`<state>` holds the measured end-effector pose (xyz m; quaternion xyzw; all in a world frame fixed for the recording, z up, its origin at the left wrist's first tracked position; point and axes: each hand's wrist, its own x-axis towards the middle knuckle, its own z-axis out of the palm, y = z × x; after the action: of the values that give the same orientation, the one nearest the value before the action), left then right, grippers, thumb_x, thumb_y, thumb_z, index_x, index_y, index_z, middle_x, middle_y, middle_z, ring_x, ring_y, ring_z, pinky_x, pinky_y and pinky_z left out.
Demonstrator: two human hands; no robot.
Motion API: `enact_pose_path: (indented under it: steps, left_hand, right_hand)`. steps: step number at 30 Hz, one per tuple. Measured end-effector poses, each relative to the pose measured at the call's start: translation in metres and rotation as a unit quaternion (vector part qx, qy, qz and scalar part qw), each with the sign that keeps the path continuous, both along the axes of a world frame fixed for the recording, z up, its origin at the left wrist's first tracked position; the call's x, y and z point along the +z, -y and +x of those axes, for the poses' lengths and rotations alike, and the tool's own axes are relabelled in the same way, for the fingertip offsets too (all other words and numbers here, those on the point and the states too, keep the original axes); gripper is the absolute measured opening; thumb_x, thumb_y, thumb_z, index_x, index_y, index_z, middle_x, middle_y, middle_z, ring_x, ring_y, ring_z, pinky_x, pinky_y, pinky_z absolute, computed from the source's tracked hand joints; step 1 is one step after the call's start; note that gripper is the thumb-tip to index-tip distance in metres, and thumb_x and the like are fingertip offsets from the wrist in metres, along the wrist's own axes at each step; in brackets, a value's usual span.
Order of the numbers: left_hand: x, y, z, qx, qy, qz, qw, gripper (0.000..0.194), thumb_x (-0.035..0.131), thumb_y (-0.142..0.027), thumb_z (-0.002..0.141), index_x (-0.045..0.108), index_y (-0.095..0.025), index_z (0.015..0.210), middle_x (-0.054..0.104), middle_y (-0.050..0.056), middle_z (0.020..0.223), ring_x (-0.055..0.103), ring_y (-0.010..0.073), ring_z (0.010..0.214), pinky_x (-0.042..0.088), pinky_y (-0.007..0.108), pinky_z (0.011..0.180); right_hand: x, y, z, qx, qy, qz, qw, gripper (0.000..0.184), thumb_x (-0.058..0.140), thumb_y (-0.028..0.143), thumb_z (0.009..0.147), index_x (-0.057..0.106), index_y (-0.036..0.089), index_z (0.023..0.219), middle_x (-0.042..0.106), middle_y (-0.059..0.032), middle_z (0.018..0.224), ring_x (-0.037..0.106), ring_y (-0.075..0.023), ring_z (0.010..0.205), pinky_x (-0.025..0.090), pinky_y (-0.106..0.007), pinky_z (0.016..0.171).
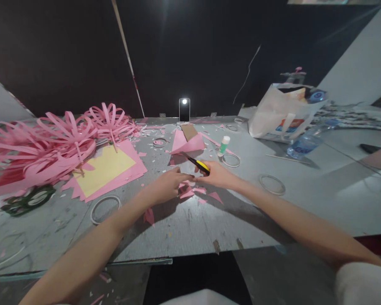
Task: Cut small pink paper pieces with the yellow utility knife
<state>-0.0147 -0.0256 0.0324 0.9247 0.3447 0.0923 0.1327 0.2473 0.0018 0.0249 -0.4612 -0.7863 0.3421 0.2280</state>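
The right hand [217,174] has its grip wrapped around a yellow-and-black cutter [199,164], blade end pointing up-left. The left hand [167,186] pinches a small pink paper piece [186,193] lying on the grey worktop [247,212] right between both hands. Pink scraps [215,196] lie close by, a glue stick [224,145] stands behind, and pink paper flowers [66,135] pile up far left.
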Motion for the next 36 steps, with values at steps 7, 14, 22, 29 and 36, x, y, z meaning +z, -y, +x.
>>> enact_pose_path:
  steps: [7,14,22,29,36]
  left_hand:
    - [-0.013,-0.008,-0.007,0.028,0.053,-0.040,0.997,0.070,0.051,0.004,0.085,0.076,-0.031,0.140,0.065,0.007,0.109,0.066,0.0220,0.105,0.055,0.032,0.094]
    - [-0.017,-0.010,-0.004,0.025,0.097,-0.054,0.993,0.069,0.051,0.010,0.081,0.082,-0.026,0.131,0.073,0.007,0.106,0.064,0.0227,0.109,0.054,0.031,0.095]
    - [-0.023,-0.009,-0.001,-0.028,0.105,0.009,0.994,0.063,0.051,0.012,0.081,0.082,-0.022,0.124,0.080,0.005,0.126,0.063,0.0227,0.111,0.051,0.038,0.103]
    - [-0.023,-0.002,0.002,-0.029,0.090,0.081,0.992,0.044,0.054,0.006,0.091,0.081,-0.021,0.112,0.079,0.006,0.128,0.061,0.0258,0.112,0.054,0.042,0.101]
    - [-0.019,0.017,0.016,-0.001,0.059,0.080,0.995,0.035,0.058,-0.002,0.098,0.075,-0.019,0.123,0.077,0.009,0.128,0.061,0.0266,0.120,0.054,0.043,0.107]
  right_hand:
    - [-0.020,0.013,-0.017,-0.069,-0.040,0.010,0.997,0.034,0.089,0.045,0.081,0.069,0.026,0.099,0.069,-0.0042,0.090,0.060,-0.0239,0.079,0.044,-0.038,0.067]
    - [-0.032,0.019,-0.024,-0.066,-0.077,0.015,0.995,0.023,0.088,0.036,0.081,0.075,0.022,0.094,0.073,-0.0019,0.087,0.060,-0.0207,0.077,0.043,-0.036,0.069]
    - [-0.037,0.017,-0.023,-0.077,-0.093,-0.008,0.993,0.016,0.085,0.026,0.078,0.074,0.021,0.087,0.072,-0.0026,0.083,0.060,-0.0194,0.075,0.040,-0.033,0.065]
    - [-0.033,0.020,-0.024,-0.076,-0.092,-0.022,0.993,0.016,0.083,0.026,0.078,0.068,0.021,0.082,0.063,0.0027,0.074,0.052,-0.0158,0.069,0.035,-0.031,0.062]
    - [-0.043,0.017,-0.023,-0.080,-0.067,0.008,0.995,0.025,0.082,0.030,0.080,0.060,0.022,0.077,0.059,0.0044,0.070,0.049,-0.0150,0.067,0.032,-0.030,0.061]
